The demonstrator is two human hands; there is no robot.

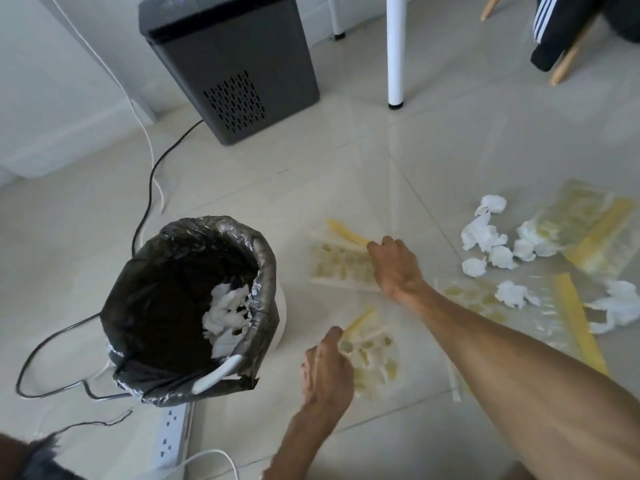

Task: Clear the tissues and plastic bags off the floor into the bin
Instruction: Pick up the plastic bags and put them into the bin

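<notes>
Near: left hand (327, 367) pinched on a bag (372, 362) at its yellow strip. Farther: right hand (394, 266) gripping a second bag (337, 263). Both are best lifted together and carried left over the bin (145, 306), just beside them. Tissues (485, 237) and more bags are left far right.

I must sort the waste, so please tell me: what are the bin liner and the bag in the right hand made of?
Bin liner: thin dark plastic film, glossy, crinkled over the rim. Bag held by the right hand: clear flexible plastic, seemingly with a yellow zip strip; the floor shows through it.
</notes>
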